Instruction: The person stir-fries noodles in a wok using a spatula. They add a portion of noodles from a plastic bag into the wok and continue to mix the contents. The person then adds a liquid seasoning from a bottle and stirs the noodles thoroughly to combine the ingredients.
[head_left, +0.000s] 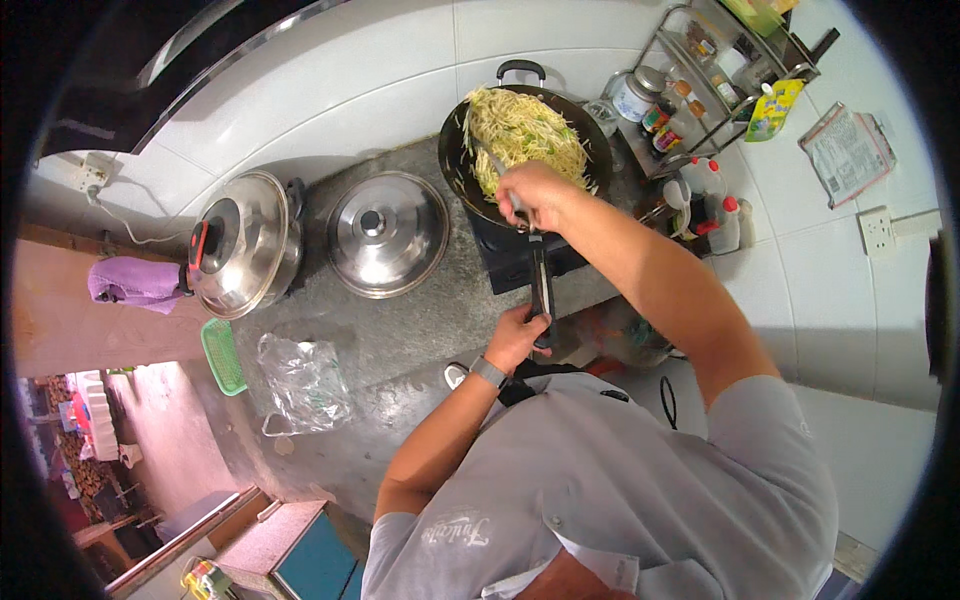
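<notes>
A dark wok (451, 161) with a long black handle stands on a black stove (504, 270). Pale shredded food with green bits (536, 131), its exact kind unclear, is heaped inside. My left hand (519, 334) grips the end of the wok's handle. Over the near rim, my right hand (531, 196) is closed on a metal spatula (487, 156), whose head is hidden in the shreds at the left side of the wok. A domed steel lid (388, 234) with a black knob lies on the grey counter, left of the stove.
A lidded steel pot (251, 247) stands farther left, near a purple cloth (135, 283). A green plastic basket (223, 356) and a clear plastic bag (306, 382) lie at the counter's near left. Right of the wok is a metal rack (694, 71) of jars and bottles.
</notes>
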